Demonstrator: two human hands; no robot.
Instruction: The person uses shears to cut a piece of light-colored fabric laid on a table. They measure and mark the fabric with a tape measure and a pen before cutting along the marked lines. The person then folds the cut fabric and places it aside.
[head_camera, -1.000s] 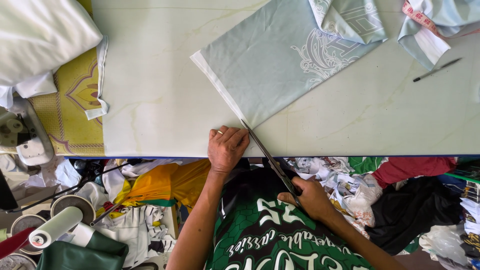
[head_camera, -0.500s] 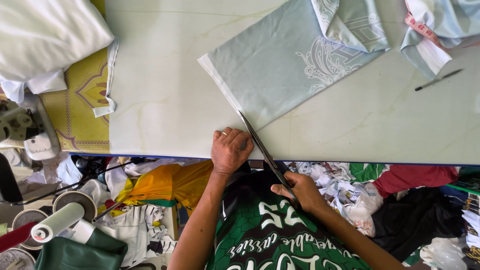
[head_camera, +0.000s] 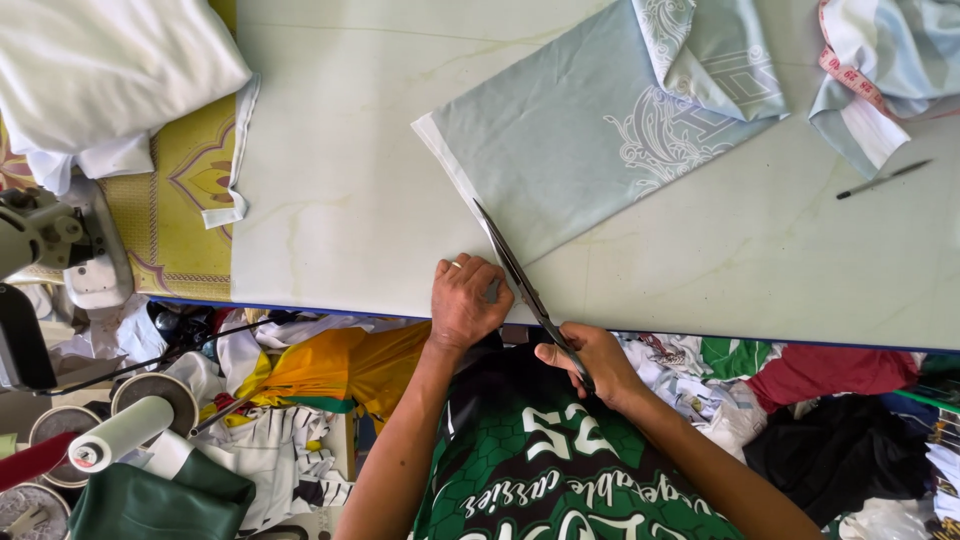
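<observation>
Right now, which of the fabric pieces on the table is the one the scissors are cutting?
The large pale blue-grey piece with a white ornamental print, at the table's centre; the scissors lie along its white-edged near side. The others lie at the corners.

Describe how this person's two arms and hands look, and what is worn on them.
Both forearms are bare, no sleeve reaching the wrists. The left hand has a thin, light-coloured ring on one finger. The right hand shows no ring, watch or glove that I can see. Neither hand is gloved. The shirt is green and black with white lettering and a honeycomb pattern.
</observation>
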